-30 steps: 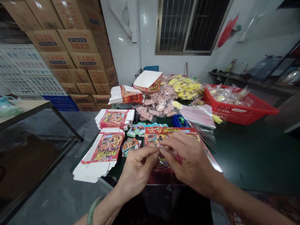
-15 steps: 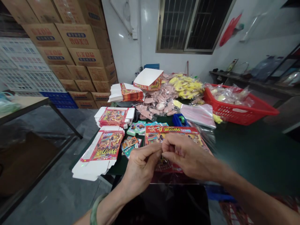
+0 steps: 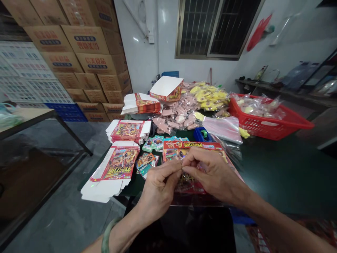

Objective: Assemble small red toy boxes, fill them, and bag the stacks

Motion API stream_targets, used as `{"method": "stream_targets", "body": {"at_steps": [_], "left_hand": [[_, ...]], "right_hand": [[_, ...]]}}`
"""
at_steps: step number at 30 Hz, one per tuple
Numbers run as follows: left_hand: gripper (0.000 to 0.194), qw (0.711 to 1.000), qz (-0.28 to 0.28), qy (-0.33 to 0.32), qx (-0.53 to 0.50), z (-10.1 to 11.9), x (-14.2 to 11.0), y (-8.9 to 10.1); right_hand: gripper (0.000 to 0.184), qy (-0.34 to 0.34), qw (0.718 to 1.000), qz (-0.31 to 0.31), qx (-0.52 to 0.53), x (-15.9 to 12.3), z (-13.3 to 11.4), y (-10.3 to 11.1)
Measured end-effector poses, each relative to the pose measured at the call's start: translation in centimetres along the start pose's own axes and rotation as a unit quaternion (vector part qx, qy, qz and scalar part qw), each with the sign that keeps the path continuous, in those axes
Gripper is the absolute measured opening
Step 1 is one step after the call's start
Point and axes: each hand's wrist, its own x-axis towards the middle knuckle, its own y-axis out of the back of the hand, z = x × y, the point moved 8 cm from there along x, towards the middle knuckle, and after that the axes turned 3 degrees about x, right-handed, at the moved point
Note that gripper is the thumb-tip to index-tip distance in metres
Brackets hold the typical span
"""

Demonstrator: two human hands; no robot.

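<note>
My left hand and my right hand meet fingertip to fingertip over a clear plastic bag with a red printed card in or under it. Both hands pinch the bag's thin film at about the same spot; I cannot tell exactly what lies between the fingers. A green bangle sits on my left wrist. To the left of my hands lie small colourful cards and a stack of flat printed cartons.
Dark green table holds another carton stack, a further stack, an open folded box, piles of pink and yellow bagged items, clear bags, a blue tape holder, a red basket. Cardboard boxes stand stacked left.
Both hands have stayed pinched together over the bag, drifting slightly up and away from me; the view has shifted a little. The bag's film has moved slightly.
</note>
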Motion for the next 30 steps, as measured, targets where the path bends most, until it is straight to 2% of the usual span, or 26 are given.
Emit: {"method": "stream_targets", "body": {"at_steps": [3,8,11,14,19,24,27,30], "left_hand": [[0.021,1.000,0.008,0.004,-0.004,-0.1,0.0,0.1],[0.019,0.999,0.043,-0.005,0.009,-0.1,0.1,0.6],[0.018,0.998,0.060,-0.018,0.006,0.2,0.0,0.8],[0.019,0.998,0.052,-0.038,0.007,0.5,-0.1,0.7],[0.020,0.996,0.032,-0.056,0.054,0.7,-0.3,0.1],[0.021,0.996,0.015,-0.066,0.064,0.7,-0.3,-0.2],[0.022,0.996,0.015,-0.074,0.048,0.8,-0.3,-0.3],[0.023,0.998,0.018,-0.055,0.039,0.5,-0.2,-0.2]], "right_hand": [[0.015,-0.005,0.999,-0.002,-0.034,-0.4,0.3,-0.4],[0.016,0.037,0.998,-0.006,-0.050,-1.0,-0.1,-1.0],[0.014,0.029,0.999,0.023,-0.012,-1.0,0.1,-0.7],[0.008,0.018,0.998,0.060,0.012,-0.9,0.4,0.0],[0.013,0.055,0.998,0.001,-0.012,-0.4,-0.3,-0.1],[0.013,0.047,0.996,-0.045,-0.057,-0.1,-0.7,0.3],[0.014,0.065,0.991,-0.052,-0.107,-0.1,-1.2,-0.2],[0.014,0.090,0.984,-0.035,-0.149,-0.4,-1.5,-0.9]]}}
